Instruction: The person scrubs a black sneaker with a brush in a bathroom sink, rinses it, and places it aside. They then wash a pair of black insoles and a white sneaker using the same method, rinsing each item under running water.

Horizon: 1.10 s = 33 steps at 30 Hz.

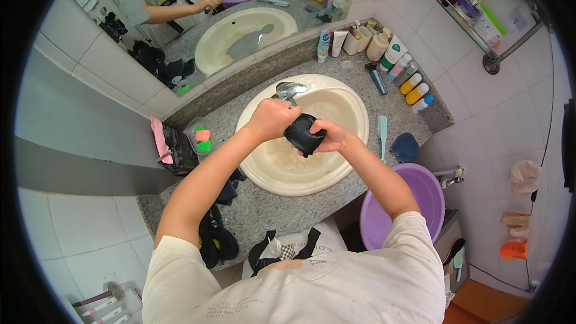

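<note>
Over the cream washbasin (288, 184), both hands are on a wet-looking black item (301, 136), possibly cloth or leather. My left hand (275, 119) is closed at its upper left edge, close to the chrome faucet (291, 88); its grip is partly hidden by the back of the hand. My right hand (330, 136) grips the right side, thumb on top and fingers underneath. A little cloudy water or residue shows in the bowl below. The mirror (225, 22) reflects the arms and basin.
Toiletry bottles (410, 84) and a blue-black razor or trimmer (377, 80) line the back right. A light-blue brush (382, 137) and dark blue cloth (405, 147) lie right, above a purple tub (434, 198). Black shoes (218, 238) and a soap dish (198, 146) are left.
</note>
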Each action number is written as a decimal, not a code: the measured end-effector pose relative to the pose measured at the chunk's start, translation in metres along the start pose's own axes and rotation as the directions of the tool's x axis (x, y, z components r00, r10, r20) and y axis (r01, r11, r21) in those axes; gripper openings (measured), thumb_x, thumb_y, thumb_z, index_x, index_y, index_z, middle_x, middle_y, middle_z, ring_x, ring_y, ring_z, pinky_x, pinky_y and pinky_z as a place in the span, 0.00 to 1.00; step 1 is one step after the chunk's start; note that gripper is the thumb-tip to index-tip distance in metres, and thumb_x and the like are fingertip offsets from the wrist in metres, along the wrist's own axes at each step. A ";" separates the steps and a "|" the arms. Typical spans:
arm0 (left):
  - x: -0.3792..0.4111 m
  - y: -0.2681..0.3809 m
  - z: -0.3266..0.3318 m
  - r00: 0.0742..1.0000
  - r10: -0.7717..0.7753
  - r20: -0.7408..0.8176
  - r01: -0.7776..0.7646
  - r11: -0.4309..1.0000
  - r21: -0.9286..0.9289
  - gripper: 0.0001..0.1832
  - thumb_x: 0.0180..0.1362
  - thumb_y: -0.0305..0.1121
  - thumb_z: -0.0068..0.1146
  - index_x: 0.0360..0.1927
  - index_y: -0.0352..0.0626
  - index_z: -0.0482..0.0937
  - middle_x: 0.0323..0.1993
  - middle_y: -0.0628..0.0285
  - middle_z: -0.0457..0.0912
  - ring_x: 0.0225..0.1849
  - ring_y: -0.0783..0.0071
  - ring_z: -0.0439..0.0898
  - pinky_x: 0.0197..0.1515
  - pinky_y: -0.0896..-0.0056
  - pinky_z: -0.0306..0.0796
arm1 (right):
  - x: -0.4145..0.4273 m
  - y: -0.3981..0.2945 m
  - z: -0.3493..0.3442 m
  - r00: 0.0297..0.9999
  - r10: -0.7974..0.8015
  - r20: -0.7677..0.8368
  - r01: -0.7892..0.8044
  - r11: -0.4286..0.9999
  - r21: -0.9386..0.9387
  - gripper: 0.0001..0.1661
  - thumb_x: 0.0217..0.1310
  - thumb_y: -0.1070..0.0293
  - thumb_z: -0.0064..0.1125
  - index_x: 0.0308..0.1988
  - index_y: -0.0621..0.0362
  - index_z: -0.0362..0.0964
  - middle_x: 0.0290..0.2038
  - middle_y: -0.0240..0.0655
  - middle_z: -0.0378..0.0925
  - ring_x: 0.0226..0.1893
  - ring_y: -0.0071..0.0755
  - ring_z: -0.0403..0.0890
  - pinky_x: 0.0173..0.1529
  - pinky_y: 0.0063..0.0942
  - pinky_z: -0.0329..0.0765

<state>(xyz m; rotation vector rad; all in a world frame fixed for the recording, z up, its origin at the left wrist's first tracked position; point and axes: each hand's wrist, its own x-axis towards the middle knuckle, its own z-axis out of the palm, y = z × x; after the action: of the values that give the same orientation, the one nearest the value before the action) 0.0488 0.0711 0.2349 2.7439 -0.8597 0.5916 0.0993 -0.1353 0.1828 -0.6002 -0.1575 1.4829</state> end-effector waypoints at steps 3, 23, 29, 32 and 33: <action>-0.004 0.002 0.014 0.995 -0.006 0.104 0.001 0.999 0.054 0.07 0.37 0.30 0.61 0.22 0.46 0.74 0.17 0.63 0.76 0.22 0.64 0.80 0.24 0.63 0.72 | 0.010 0.007 -0.007 0.947 -0.058 -0.316 -0.032 0.962 -0.272 0.18 0.46 0.70 0.55 0.40 0.65 0.71 0.32 0.38 0.76 0.30 0.31 0.78 0.35 0.32 0.76; -0.012 0.018 0.035 0.938 -0.198 0.284 0.253 0.952 -0.172 0.40 0.36 0.26 0.67 0.59 0.40 0.66 0.49 0.50 0.72 0.55 0.52 0.71 0.62 0.50 0.61 | 0.004 0.015 0.026 0.720 -0.598 -0.352 -0.181 0.327 -0.928 0.60 0.44 0.56 0.65 0.67 0.71 0.40 0.55 0.61 0.68 0.56 0.57 0.73 0.59 0.39 0.70; -0.057 0.024 0.055 0.943 -0.280 0.179 0.288 0.957 -0.021 0.41 0.40 0.23 0.65 0.62 0.40 0.64 0.51 0.50 0.70 0.54 0.52 0.70 0.60 0.51 0.62 | -0.012 0.029 -0.045 0.647 -0.686 -0.333 -0.220 0.250 -0.943 0.70 0.38 0.55 0.72 0.70 0.67 0.34 0.63 0.67 0.54 0.64 0.60 0.63 0.66 0.39 0.63; -0.094 0.044 0.067 0.845 -0.440 0.304 0.483 0.872 -0.079 0.39 0.41 0.25 0.65 0.62 0.39 0.65 0.51 0.49 0.70 0.54 0.49 0.71 0.56 0.52 0.65 | -0.014 0.054 -0.071 0.617 -0.611 -0.497 -0.398 0.302 -0.866 0.72 0.37 0.49 0.74 0.71 0.63 0.35 0.63 0.73 0.50 0.64 0.69 0.59 0.66 0.43 0.62; -0.103 0.052 0.074 0.833 -0.443 0.331 0.508 0.850 -0.138 0.38 0.42 0.25 0.65 0.61 0.39 0.66 0.51 0.48 0.70 0.53 0.49 0.71 0.55 0.53 0.66 | -0.013 0.066 -0.087 0.581 -0.643 -0.498 -0.476 0.227 -0.850 0.73 0.36 0.46 0.74 0.71 0.62 0.35 0.63 0.73 0.49 0.64 0.69 0.58 0.66 0.45 0.62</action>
<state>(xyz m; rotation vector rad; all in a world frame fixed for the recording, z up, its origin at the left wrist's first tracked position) -0.0356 0.0580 0.1282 2.7116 -0.2274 -0.0065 0.0792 -0.1736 0.0817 -2.3203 -0.4114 0.5530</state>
